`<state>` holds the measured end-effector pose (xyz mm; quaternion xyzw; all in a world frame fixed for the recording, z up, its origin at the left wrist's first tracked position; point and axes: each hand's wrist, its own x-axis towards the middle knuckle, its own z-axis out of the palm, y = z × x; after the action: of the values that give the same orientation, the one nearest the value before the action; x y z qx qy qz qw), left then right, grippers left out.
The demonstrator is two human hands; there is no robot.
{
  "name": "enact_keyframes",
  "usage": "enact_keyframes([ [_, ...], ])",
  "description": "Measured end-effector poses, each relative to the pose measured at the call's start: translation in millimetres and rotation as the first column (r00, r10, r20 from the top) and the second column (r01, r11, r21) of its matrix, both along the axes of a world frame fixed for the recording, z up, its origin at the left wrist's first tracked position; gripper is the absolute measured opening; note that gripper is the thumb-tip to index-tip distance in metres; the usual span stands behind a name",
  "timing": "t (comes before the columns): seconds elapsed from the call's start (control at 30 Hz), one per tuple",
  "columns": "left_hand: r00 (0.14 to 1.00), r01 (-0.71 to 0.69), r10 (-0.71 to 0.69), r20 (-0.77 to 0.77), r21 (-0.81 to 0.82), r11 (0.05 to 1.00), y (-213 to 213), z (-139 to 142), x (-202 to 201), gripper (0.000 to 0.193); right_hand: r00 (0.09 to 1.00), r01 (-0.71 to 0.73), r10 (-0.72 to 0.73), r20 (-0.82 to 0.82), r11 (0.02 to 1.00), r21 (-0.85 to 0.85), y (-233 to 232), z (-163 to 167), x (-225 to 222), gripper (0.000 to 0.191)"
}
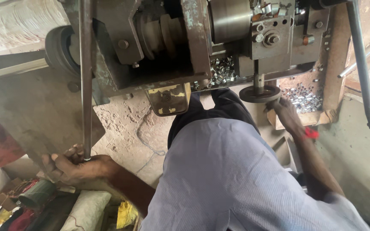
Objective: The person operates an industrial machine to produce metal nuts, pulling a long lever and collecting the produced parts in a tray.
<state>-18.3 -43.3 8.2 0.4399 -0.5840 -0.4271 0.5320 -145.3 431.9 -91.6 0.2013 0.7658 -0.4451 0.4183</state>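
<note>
Left hand (76,167) fingers curled around lower end of long steel rod (85,81), steadying it upright against machine (168,42); right hand (284,112) fingers closed on handwheel (260,93) rim beside tray of small metal rings (305,98).

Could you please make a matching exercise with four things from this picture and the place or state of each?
Things:
1. left hand
2. right hand
3. small shiny metal rings
4. thin red wrist band

Places or states:
A. heaped in a cardboard box
B. under the black round handwheel
C. holding the end of the long grey steel rod
D. around the right wrist

Pairs: 1-C, 2-B, 3-A, 4-D
</note>
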Motion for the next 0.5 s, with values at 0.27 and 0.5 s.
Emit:
enact_keyframes([
  [0.27,0.978,0.129,-0.066,0.198,-0.321,0.938,7,-4,9,0.035,0.670,-0.488,0.562,-0.486,0.826,0.282,-27,-17,-14,0.033],
  [0.5,0.994,0.105,-0.108,-0.031,-0.078,0.991,8,-7,8,0.035,0.753,-0.385,0.460,-0.470,0.888,0.251,-27,-22,-9,0.026],
])
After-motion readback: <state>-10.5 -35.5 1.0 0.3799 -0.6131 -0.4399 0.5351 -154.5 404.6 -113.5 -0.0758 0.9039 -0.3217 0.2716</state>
